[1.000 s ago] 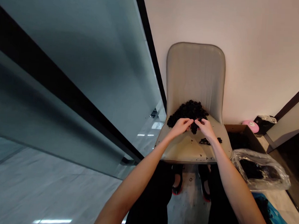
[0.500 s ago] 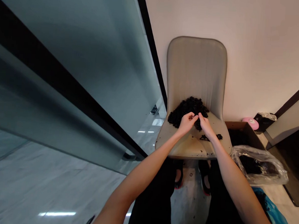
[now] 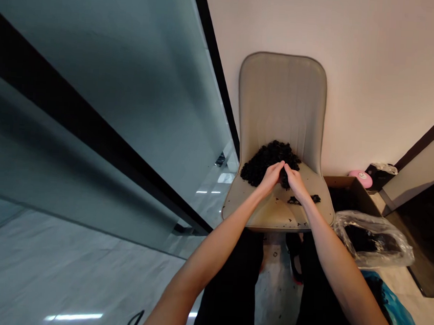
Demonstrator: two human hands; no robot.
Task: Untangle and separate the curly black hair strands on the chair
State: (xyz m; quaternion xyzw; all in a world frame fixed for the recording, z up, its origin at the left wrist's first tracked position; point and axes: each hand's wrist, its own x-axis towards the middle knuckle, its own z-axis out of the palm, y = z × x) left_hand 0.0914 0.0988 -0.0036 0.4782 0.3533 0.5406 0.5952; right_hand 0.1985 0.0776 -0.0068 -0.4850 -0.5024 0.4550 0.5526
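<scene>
Heap of black clumps point(image 3: 266, 160) lay crosswise, nearer the left hand point(image 3: 271, 178) than the right hand point(image 3: 295, 183), fingertips point(image 3: 282, 165) close together, any hold unclear.

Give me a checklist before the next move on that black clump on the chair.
1. Left hand at the black clump: ok, touching its front.
2. Right hand at the clump: ok, touching it beside the left.
3. Grip: cannot tell; the fingertips sink into the clump, so any hold is hidden.
4. Clump on the chair seat: ok, heaped at the back of the seat.
5. Loose bits: not ok; a smaller black patch and crumbs lie apart on the seat.
</scene>
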